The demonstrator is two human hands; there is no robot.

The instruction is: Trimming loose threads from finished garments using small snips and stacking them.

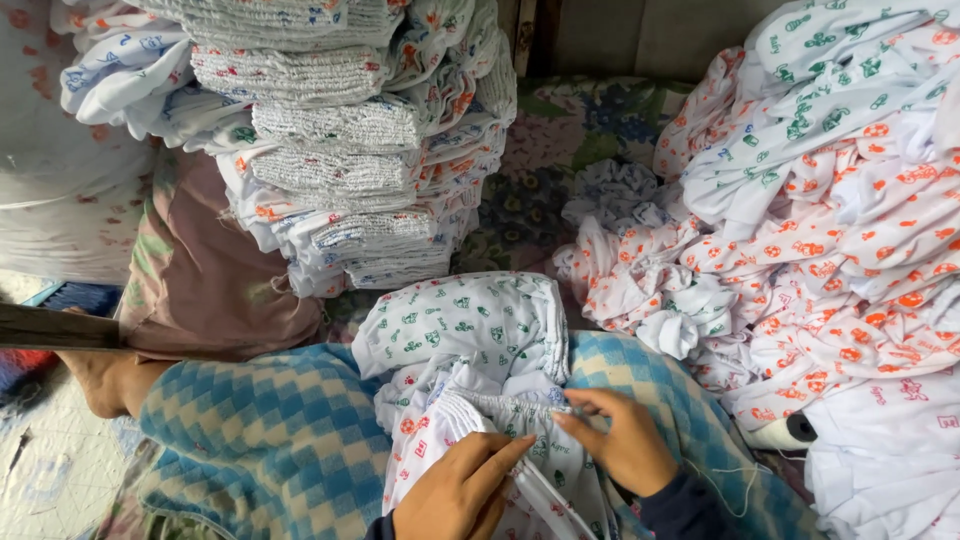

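Between the two hands, head view: a small white garment with green and red print lies on the lap, over a blue and cream checked cloth. Left hand has fingers drawn together, tips pressed on the gathered waistband. Right hand pinches the same band from the other side, thumb and forefinger closed on the fabric edge.

Just beyond the hands, another piece with green print rests folded on the knees. Further ahead and to the left, a tall stack of folded garments. To the right of the hands, a loose heap of printed garments, orange and green.

Risks, as judged:
- Stack leans slightly toward the lap; a knock from a knee could likely slide the top layers off.
- Loose heap on the right sits close to the right wrist; pieces could slip down and mix with the one in hand.
- Waistband held only at fingertips; a slack pinch may let the gather spring back.
- A thin thread trails near the right sleeve and might snag.

Hard to make out:
- Both forearms cut off at the bottom edge.
- Lower part of the garment hidden under the left hand.
- A dark and white object beside the right hand, kind unclear.
- A bare foot far left, partly covered.
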